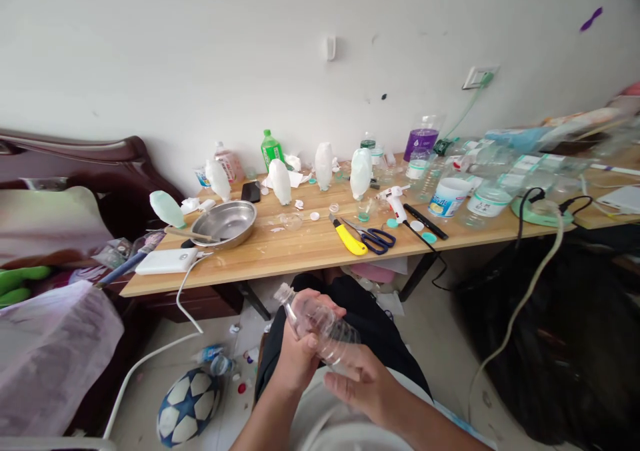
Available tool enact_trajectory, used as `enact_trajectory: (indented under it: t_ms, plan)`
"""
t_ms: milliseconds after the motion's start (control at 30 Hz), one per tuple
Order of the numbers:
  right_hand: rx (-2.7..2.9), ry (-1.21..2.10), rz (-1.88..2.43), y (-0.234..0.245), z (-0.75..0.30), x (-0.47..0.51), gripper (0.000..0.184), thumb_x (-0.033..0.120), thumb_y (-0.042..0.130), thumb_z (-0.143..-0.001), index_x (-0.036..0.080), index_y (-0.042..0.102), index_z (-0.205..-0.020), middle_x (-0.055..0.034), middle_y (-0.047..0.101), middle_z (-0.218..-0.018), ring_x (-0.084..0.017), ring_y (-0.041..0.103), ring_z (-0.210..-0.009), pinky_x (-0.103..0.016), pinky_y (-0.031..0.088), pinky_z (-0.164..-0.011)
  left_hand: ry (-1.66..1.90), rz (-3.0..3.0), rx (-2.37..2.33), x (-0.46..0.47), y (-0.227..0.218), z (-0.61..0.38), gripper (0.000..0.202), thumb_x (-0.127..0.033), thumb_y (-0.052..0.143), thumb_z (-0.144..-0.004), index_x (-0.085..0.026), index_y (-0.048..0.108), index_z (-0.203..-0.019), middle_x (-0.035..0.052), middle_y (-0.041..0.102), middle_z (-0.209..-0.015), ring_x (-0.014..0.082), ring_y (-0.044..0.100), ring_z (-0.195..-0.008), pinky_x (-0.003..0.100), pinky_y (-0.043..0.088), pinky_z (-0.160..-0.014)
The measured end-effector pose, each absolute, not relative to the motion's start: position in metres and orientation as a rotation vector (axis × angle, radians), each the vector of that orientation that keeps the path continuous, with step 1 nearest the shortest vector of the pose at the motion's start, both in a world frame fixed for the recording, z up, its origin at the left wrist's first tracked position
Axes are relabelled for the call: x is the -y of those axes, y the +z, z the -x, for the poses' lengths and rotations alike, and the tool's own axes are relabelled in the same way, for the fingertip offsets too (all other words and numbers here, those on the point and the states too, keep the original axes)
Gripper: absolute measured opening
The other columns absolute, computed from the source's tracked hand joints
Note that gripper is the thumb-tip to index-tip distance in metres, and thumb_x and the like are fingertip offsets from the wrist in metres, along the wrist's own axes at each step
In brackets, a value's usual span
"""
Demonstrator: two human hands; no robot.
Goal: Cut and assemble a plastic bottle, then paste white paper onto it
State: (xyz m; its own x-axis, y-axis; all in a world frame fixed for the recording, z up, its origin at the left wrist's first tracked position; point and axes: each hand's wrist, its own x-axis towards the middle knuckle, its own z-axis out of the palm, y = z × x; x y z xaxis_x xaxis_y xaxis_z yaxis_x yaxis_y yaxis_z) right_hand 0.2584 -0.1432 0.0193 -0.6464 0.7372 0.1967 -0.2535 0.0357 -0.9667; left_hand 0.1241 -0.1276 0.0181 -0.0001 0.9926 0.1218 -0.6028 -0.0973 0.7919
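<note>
Left hand (pixel 299 350) and right hand (pixel 364 386), both curled partly closed, clasp a clear ribbed plastic bottle (pixel 331 333) (neck toward the light-brown wooden surface (pixel 273 254)).

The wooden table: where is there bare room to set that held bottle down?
Bare wood shows on the table along its front edge, between the metal bowl and the yellow-handled cutter; the bottle would probably fit there. It's crowded at the right, with clear bottles, and along the back, with white shapes.
</note>
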Motion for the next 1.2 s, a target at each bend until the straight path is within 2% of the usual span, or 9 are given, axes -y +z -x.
enact_trajectory:
  t_ms: [100,200,333,467,667,767,900,1067,1200]
  plan:
    - [1.249,1.879,0.409,0.009,-0.254,0.142,0.053,0.056,0.068,-0.084,0.028,0.067,-0.129,-0.0078,0.064,-0.137,-0.031,0.051,-0.135,-0.050,0.034,-0.117,1.469,-0.829,-0.639,0.123,0.015,-0.125,0.065,-0.053,0.086,-0.059,-0.025,0.062,-0.112,0.0049,0.069,-0.098,0.0261,0.069,-0.094,0.041,0.051,-0.092]
    - [1.079,1.863,0.412,0.000,-0.248,0.140,0.059,0.059,0.071,-0.079,0.029,0.066,-0.130,-0.0089,0.063,-0.138,-0.032,0.053,-0.133,-0.052,0.035,-0.116,1.410,-0.807,-0.650,0.122,0.016,-0.127,0.064,-0.053,0.085,-0.062,-0.025,0.060,-0.114,0.0051,0.069,-0.100,0.0277,0.069,-0.097,0.042,0.050,-0.093]
    - [1.001,1.790,0.398,-0.002,-0.245,0.141,0.050,0.055,0.053,-0.093,0.032,0.059,-0.136,-0.0071,0.056,-0.146,-0.027,0.055,-0.132,-0.051,0.041,-0.114,1.341,-0.775,-0.639,0.122,0.016,-0.129,0.065,-0.050,0.086,-0.063,-0.023,0.059,-0.115,0.0062,0.070,-0.101,0.0279,0.069,-0.098,0.040,0.051,-0.090]
    - [1.100,1.702,0.534,-0.005,-0.242,0.142,0.055,0.055,0.036,-0.098,0.029,0.050,-0.145,-0.0089,0.054,-0.147,-0.025,0.056,-0.131,-0.049,0.045,-0.110,1.312,-0.758,-0.668,0.121,0.007,-0.125,0.061,-0.046,0.085,-0.066,-0.023,0.057,-0.116,0.0068,0.070,-0.103,0.0292,0.069,-0.101,0.040,0.051,-0.088]
    - [1.109,1.811,0.462,-0.017,-0.244,0.140,0.053,0.055,0.066,-0.086,0.037,0.059,-0.136,-0.0051,0.058,-0.144,-0.024,0.055,-0.133,-0.045,0.043,-0.112,1.373,-0.814,-0.680,0.128,-0.002,-0.126,0.066,-0.054,0.085,-0.063,-0.024,0.059,-0.115,0.0051,0.070,-0.102,0.0269,0.068,-0.096,0.040,0.051,-0.089]
    - [1.355,1.813,0.484,-0.014,-0.253,0.135,0.048,0.048,0.063,-0.092,0.034,0.058,-0.137,-0.0057,0.063,-0.138,-0.024,0.056,-0.132,-0.045,0.040,-0.114,1.415,-0.751,-0.685,0.134,0.001,-0.131,0.067,-0.064,0.079,-0.065,-0.025,0.060,-0.117,0.0059,0.070,-0.102,0.0263,0.068,-0.096,0.039,0.051,-0.089]
    - [1.699,1.555,0.641,-0.006,-0.263,0.126,0.048,0.043,0.061,-0.093,0.031,0.056,-0.140,-0.0056,0.058,-0.144,-0.024,0.047,-0.139,-0.044,0.033,-0.119,1.414,-0.604,-0.780,0.139,0.004,-0.136,0.067,-0.064,0.078,-0.067,-0.024,0.060,-0.118,0.0082,0.070,-0.107,0.0280,0.069,-0.100,0.042,0.050,-0.094]
    - [1.390,1.724,0.505,-0.014,-0.257,0.128,0.072,0.067,0.057,-0.086,0.028,0.048,-0.146,-0.0100,0.052,-0.148,-0.027,0.049,-0.138,-0.047,0.041,-0.114,1.392,-0.607,-0.785,0.135,0.004,-0.135,0.070,-0.062,0.084,-0.060,-0.023,0.061,-0.114,0.0082,0.071,-0.105,0.0276,0.069,-0.096,0.041,0.051,-0.091]
    - [1.169,1.802,0.418,-0.024,-0.255,0.132,0.061,0.066,0.049,-0.091,0.031,0.055,-0.141,-0.0087,0.054,-0.147,-0.025,0.053,-0.134,-0.048,0.042,-0.113,1.359,-0.708,-0.682,0.131,0.003,-0.134,0.078,-0.064,0.085,-0.054,-0.023,0.060,-0.116,0.0073,0.069,-0.103,0.0283,0.069,-0.096,0.040,0.052,-0.087]
